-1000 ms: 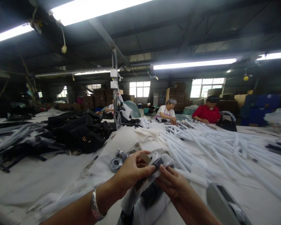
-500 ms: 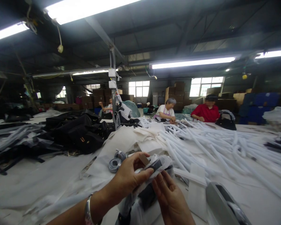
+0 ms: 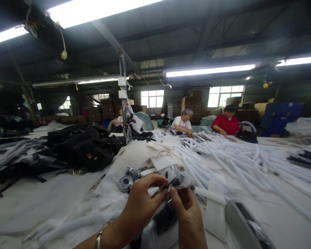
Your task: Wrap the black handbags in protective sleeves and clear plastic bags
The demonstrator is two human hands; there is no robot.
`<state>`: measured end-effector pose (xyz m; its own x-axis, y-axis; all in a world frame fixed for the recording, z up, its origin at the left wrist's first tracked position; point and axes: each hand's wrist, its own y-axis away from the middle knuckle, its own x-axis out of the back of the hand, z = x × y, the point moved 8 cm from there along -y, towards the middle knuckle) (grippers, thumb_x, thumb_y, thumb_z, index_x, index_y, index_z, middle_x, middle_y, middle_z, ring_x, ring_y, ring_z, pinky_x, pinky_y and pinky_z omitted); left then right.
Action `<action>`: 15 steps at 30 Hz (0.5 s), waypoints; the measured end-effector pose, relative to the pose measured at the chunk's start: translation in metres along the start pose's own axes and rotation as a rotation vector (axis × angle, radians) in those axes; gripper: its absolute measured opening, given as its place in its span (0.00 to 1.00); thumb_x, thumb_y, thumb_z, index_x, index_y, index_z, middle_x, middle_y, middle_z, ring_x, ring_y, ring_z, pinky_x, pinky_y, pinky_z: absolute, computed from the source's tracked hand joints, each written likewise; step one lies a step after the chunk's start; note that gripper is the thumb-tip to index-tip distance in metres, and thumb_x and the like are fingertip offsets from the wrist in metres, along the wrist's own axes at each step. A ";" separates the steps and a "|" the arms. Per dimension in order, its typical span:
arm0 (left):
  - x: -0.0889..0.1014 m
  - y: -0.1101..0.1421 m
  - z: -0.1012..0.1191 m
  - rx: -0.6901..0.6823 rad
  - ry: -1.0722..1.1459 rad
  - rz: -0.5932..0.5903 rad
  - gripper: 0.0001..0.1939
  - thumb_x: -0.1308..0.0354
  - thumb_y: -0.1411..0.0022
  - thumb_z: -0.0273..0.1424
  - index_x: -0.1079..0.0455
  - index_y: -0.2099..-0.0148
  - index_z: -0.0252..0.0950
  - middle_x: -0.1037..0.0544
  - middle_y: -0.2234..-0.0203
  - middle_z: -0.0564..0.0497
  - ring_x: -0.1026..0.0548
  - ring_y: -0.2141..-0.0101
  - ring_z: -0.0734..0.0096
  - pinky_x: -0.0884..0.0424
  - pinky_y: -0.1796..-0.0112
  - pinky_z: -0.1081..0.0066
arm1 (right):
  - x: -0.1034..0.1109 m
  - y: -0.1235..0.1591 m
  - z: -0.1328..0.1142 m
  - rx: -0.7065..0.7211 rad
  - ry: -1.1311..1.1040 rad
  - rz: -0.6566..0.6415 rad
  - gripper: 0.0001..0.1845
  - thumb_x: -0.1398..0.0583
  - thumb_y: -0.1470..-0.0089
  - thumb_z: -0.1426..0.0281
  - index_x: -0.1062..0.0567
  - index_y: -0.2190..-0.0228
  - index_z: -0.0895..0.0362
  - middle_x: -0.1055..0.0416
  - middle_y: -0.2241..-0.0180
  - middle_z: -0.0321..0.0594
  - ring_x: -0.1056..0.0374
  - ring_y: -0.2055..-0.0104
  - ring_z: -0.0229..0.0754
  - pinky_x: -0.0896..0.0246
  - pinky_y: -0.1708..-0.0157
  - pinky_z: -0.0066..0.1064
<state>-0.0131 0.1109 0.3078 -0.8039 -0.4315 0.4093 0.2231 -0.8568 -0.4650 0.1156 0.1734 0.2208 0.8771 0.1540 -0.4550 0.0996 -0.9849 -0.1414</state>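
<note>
My left hand (image 3: 146,197), with a silver bangle at the wrist, is closed in a pinch on a black strap wrapped in clear plastic film (image 3: 180,180). Close against it, my right hand (image 3: 188,211) pinches the same wrapped strap, and the fingertips of both hands almost meet. A small pale piece shows at the fingertips; I cannot make out what it is. More black material (image 3: 164,218) partly in plastic hangs below, half hidden by my hands. Two rolled grey straps (image 3: 126,183) lie just left of my hands.
A grey tape dispenser (image 3: 245,224) stands at the right front. Long white wrapped tubes (image 3: 223,155) cover the table's right side, white sheets (image 3: 134,152) its middle. Black bags (image 3: 85,145) are heaped at left beside a post (image 3: 123,97). Several co-workers sit across the table.
My fingertips have come together, the right hand turning more upright. A brownish piece that showed at my left fingers is out of sight. The view has shifted slightly.
</note>
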 end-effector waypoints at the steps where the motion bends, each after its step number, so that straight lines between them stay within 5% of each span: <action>1: -0.001 0.000 -0.001 0.027 0.021 -0.015 0.10 0.35 0.40 0.35 0.22 0.56 0.40 0.17 0.61 0.49 0.20 0.59 0.61 0.27 0.54 0.67 | 0.000 0.000 -0.001 -0.002 0.001 0.004 0.24 0.28 0.56 0.55 0.22 0.59 0.52 0.23 0.69 0.36 0.29 0.60 0.47 0.37 0.63 0.32; 9: 0.002 -0.003 0.000 0.024 -0.038 0.014 0.11 0.35 0.40 0.34 0.20 0.55 0.40 0.15 0.61 0.48 0.18 0.59 0.56 0.24 0.56 0.65 | -0.008 0.003 -0.002 -0.011 -0.052 -0.017 0.26 0.28 0.55 0.58 0.26 0.55 0.52 0.21 0.58 0.40 0.28 0.56 0.48 0.36 0.61 0.32; 15: 0.000 0.003 0.010 -0.062 -0.296 0.098 0.19 0.40 0.35 0.32 0.25 0.42 0.44 0.16 0.57 0.44 0.19 0.58 0.48 0.26 0.55 0.57 | -0.013 -0.001 0.009 -0.021 -0.140 -0.009 0.27 0.27 0.56 0.58 0.27 0.56 0.53 0.21 0.59 0.41 0.28 0.54 0.48 0.34 0.58 0.32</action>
<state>-0.0072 0.1060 0.3140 -0.5832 -0.5823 0.5664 0.2504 -0.7922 -0.5565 0.0993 0.1731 0.2188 0.8023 0.1711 -0.5718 0.1186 -0.9846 -0.1283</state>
